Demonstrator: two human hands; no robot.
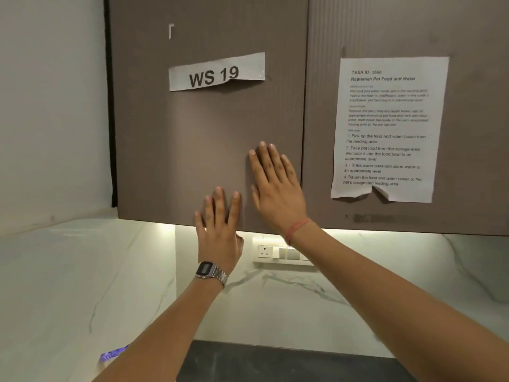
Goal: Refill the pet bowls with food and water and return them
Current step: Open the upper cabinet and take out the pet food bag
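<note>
Pressing flat, fingers straight: left hand (219, 230) & right hand (275, 186) on cabinet door (179, 150), WS 19 label (216, 73) above.

Paper strip (216, 72) reads "WS 19"; sheet (389, 130) headed "Replenish Pet Food and Water".

way ahead is blocked by closed cabinet doors (192, 150) from 9 to 3 o'clock, both hands laid flat on them: left hand (220, 230) at 6, right hand (278, 188) at 5. free room is left under the cabinet edge, toward 6, before the marble backsplash (303, 304). socket panel (278, 253) protrudes there. wall (52, 106) shuts off 9 o'clock.
</note>
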